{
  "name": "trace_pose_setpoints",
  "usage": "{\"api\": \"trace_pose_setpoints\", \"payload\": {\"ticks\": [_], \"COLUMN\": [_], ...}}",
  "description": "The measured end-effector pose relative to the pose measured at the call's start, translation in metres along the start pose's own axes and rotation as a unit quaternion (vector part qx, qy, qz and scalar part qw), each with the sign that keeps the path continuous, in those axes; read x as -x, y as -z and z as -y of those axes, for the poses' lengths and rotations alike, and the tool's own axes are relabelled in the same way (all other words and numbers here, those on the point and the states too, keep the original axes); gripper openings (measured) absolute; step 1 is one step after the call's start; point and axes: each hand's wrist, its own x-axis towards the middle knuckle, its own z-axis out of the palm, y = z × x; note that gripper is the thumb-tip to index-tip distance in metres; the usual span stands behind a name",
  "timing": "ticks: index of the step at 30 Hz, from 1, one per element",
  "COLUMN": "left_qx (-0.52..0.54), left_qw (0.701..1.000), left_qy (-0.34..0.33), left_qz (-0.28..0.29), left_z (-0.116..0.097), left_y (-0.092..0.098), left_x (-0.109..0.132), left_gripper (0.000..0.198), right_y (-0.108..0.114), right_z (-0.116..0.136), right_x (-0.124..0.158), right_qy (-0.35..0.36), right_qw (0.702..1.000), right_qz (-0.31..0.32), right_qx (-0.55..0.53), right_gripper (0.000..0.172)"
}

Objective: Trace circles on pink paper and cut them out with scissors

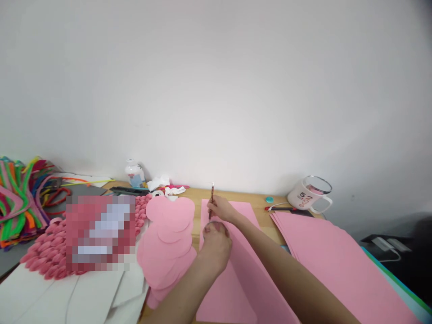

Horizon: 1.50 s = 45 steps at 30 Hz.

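Observation:
A pink sheet (236, 270) lies on the wooden table in front of me. My left hand (216, 245) presses a round, clear-rimmed object (213, 226) down on the sheet near its far left corner, fingers curled over it. My right hand (221, 209) pinches a thin dark pencil (211, 200) held nearly upright, its tip at the far edge of the round object. A pile of cut pink circles (170, 238) lies just left of the sheet.
A stack of pink sheets (330, 256) lies at right, with a white mug (308, 193) behind it. Coloured pipe cleaners (20, 198) and pink rolled pieces (47, 256) sit at left, a small bottle (135, 173) by the wall, white paper (77, 297) in front.

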Motion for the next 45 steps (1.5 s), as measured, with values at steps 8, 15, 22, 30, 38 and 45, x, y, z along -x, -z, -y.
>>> {"api": "trace_pose_setpoints", "payload": {"ticks": [8, 15, 22, 30, 38, 45], "left_qx": [0.024, 0.032, 0.045, 0.012, 0.062, 0.056], "left_qw": [1.0, 0.999, 0.999, 0.999, 0.991, 0.97], "left_qy": [-0.017, -0.007, 0.006, -0.043, -0.062, -0.101], "left_qz": [0.0, 0.002, 0.01, -0.007, -0.101, -0.214], "left_z": [0.007, 0.011, 0.018, -0.011, -0.014, -0.01], "left_y": [0.013, 0.016, 0.014, -0.024, -0.044, -0.065], "left_x": [0.007, 0.005, 0.016, 0.045, 0.075, 0.085], "left_gripper": [0.034, 0.043, 0.029, 0.024, 0.017, 0.018], "right_y": [0.016, 0.016, 0.014, 0.016, 0.016, 0.015], "right_z": [-0.046, -0.073, -0.081, -0.082, -0.084, -0.055], "right_x": [0.017, 0.027, 0.019, 0.017, 0.018, 0.045], "right_qy": [-0.073, -0.062, -0.037, -0.02, -0.027, -0.027], "right_qw": [0.992, 0.973, 0.96, 0.956, 0.952, 0.939], "right_qz": [-0.092, -0.186, -0.23, -0.228, -0.228, -0.215], "right_qx": [-0.054, -0.12, -0.153, -0.184, -0.203, -0.269], "right_gripper": [0.02, 0.031, 0.028, 0.027, 0.028, 0.029]}}
